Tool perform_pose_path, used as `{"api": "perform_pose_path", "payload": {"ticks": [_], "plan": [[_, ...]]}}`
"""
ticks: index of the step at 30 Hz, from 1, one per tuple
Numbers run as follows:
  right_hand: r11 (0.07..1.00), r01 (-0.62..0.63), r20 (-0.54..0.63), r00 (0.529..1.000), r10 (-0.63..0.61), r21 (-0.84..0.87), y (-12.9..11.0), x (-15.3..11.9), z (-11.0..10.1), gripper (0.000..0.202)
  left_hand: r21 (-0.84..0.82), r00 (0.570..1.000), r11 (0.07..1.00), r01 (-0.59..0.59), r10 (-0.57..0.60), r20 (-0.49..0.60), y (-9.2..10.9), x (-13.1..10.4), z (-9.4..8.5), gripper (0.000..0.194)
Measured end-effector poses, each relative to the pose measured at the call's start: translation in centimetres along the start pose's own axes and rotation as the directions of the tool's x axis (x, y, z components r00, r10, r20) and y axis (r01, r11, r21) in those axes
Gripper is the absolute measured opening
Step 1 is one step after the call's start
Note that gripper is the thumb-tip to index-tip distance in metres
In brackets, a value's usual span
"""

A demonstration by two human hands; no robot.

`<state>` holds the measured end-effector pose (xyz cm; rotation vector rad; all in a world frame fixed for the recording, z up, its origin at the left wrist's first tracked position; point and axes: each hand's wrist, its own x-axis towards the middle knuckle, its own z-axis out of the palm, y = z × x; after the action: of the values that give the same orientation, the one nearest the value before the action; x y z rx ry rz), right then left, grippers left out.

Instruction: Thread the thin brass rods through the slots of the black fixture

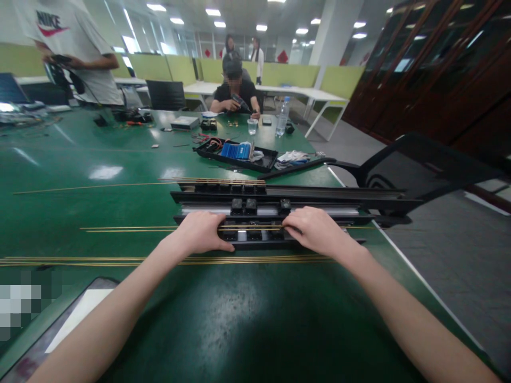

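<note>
My left hand [202,232] is wrapped over a long black rail [271,245], with the thumb along its near side and the fingers on its far side. Two thin brass rods [128,229] run lengthwise over this rail and pass by that hand. Fingertips of my right hand [313,229] are pinched together at the rods, close to their right part. Between the hands, small black blocks [254,233] sit inside the rail. Directly behind lies a second black rail [199,209] holding several black blocks [250,206]; the fingers partly hide the rods.
More brass rods [159,261] lie in front of the rail, and others [215,181] rest behind. Farther back are a black tray [207,152] with blue items, gloves [293,159] and a water bottle [282,117]. A seated person [235,96] holds a power tool. An office chair [423,165] stands right.
</note>
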<state>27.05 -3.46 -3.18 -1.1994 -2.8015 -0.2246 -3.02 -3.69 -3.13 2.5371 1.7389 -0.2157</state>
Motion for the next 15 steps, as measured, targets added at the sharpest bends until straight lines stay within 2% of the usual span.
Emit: {"api": "perform_pose_path", "payload": {"ticks": [15], "plan": [[1.000, -0.020, 0.024, 1.000, 0.019, 0.014, -0.18, -0.18, 0.14, 0.027, 0.031, 1.000, 0.999, -0.023, 0.024, -0.017, -0.14, -0.01, 0.22, 0.078]]}}
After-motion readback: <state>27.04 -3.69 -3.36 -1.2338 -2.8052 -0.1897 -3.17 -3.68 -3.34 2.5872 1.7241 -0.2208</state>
